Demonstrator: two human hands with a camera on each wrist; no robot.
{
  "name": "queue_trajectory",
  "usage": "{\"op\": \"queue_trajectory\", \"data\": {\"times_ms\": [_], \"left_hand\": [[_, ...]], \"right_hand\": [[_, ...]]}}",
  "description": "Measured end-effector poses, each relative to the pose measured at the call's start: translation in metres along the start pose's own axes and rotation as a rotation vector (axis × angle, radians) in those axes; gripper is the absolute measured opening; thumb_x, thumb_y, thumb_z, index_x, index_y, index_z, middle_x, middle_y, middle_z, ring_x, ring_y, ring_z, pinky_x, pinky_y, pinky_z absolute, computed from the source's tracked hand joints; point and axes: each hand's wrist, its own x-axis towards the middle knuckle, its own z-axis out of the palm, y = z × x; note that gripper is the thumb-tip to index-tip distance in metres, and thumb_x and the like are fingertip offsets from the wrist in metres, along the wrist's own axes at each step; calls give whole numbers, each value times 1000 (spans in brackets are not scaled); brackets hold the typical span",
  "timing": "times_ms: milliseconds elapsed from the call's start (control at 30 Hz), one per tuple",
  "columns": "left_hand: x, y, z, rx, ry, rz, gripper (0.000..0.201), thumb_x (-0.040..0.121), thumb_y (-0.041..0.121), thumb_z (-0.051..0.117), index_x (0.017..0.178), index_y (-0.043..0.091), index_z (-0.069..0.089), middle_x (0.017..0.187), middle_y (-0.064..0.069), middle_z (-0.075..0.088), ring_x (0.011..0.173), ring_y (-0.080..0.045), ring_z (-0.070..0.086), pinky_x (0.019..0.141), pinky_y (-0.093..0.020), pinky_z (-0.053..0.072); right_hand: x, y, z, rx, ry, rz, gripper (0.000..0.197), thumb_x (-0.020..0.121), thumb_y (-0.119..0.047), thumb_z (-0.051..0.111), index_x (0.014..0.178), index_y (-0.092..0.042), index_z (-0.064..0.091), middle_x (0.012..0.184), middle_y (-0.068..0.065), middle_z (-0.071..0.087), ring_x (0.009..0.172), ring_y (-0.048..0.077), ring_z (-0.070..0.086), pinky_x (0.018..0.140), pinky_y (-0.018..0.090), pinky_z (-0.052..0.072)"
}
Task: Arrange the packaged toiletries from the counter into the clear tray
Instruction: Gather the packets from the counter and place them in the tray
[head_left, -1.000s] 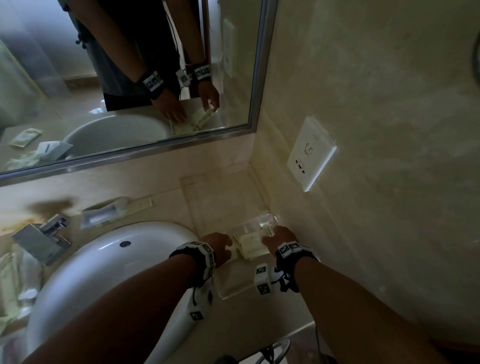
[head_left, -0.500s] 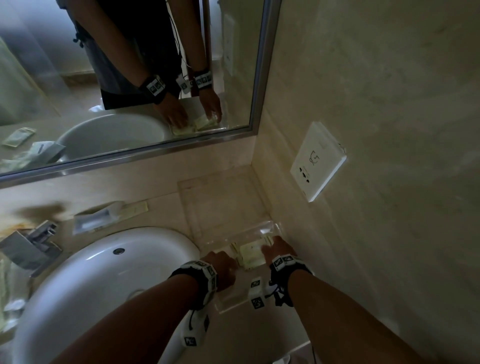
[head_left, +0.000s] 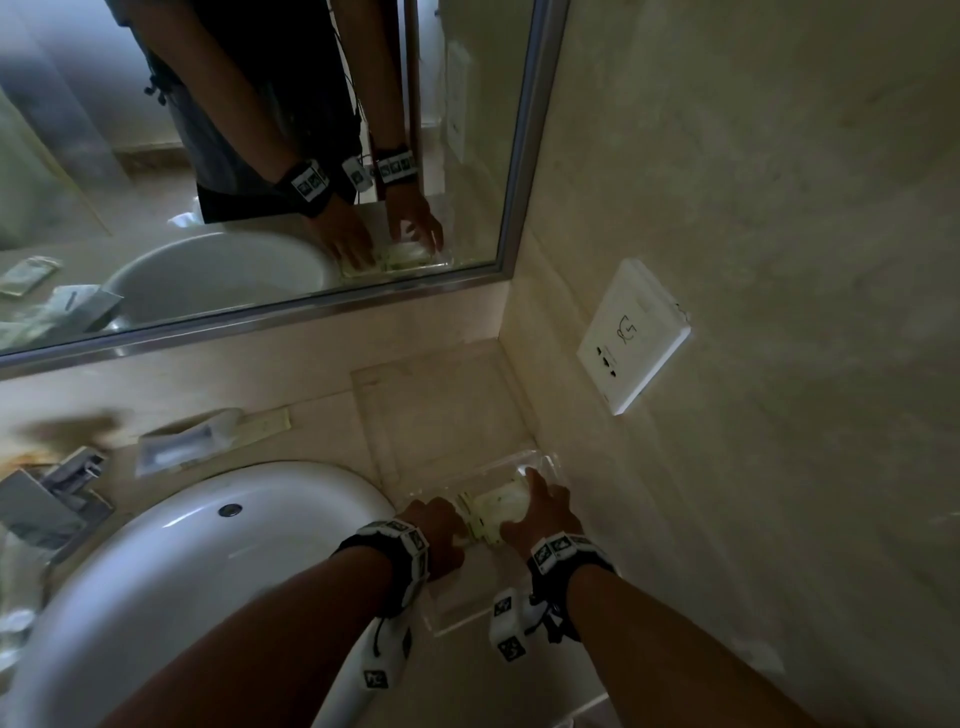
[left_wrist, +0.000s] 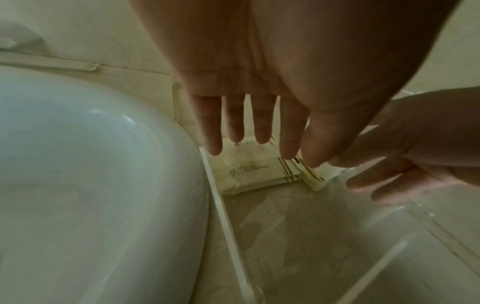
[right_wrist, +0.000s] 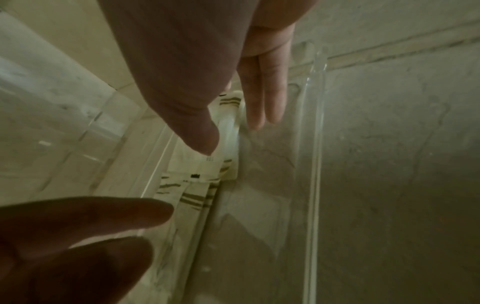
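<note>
- Two packets (left_wrist: 249, 170) lie in the clear tray (head_left: 452, 618) at the bench's right wall edge.
- Left hand (head_left: 434, 525) and right hand (head_left: 540, 512), fingers straight and gripping nothing, should press them flat, side by side.

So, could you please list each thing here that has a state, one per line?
clear tray: on the counter beside the sink, holds packets
cream packets: lying flat in the tray, side by side
left hand: fingers straight, over a packet
right hand: fingers straight, at the right packet
wrapped packet: lying on the counter behind the sink
wall socket: nothing plugged in
</note>
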Motion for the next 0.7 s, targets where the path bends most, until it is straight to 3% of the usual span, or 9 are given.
{"op": "queue_trajectory", "data": {"times_ms": [167, 333, 433, 567, 633, 700], "left_hand": [[2, 7, 7, 113, -12, 73, 55, 93, 43, 51, 145, 29, 41, 158, -2, 22, 140, -30, 26, 116, -42, 28], [3, 11, 14, 188, -18, 97, 66, 90, 46, 54, 149, 25, 34, 161, -11, 12, 145, -37, 14, 117, -46, 23], [0, 12, 17, 217, -13, 104, 65, 89, 44, 55, 148, 20, 38, 161, -11, 11, 145, -37, 14, 116, -45, 24], [1, 11, 17, 215, -21, 105, 66, 88, 42, 57, 145, 14, 42, 161, -12, 9, 145, -36, 13, 117, -45, 25], [2, 11, 16, 213, -16, 100, 66, 87, 43, 58, 144, 15, 43, 160, -11, 10, 143, -35, 15, 116, -45, 28], [3, 12, 16, 208, -15, 102, 64, 87, 43, 58, 144, 15, 44, 159, -11, 12, 142, -35, 17, 115, -45, 29]], "right_hand": [[-6, -9, 13, 7, -33, -70, 95, 84, -37, 65, 154, -42, 2, 163, -1, -15, 135, 30, 44, 97, 34, 47], [-3, -22, 15, -10, -83, -152, 84, 86, -42, 65, 154, -34, 18, 162, 3, -22, 149, 27, 19, 109, 36, 38], [-2, -24, 16, -39, -104, -171, 76, 87, -48, 61, 152, -30, 26, 161, 6, -24, 150, 27, 14, 112, 32, 34], [-7, -15, 17, -76, -75, -233, 59, 91, -44, 57, 146, -31, 40, 164, 5, -3, 147, 31, 22, 114, 36, 34], [-8, -10, 13, -54, -29, -209, 65, 87, -45, 63, 146, -39, 35, 163, 1, -3, 142, 30, 34, 108, 38, 41], [-6, -6, 10, -74, -33, -173, 74, 84, -54, 62, 147, -48, 24, 163, -1, -9, 140, 29, 36, 107, 39, 42]]}}
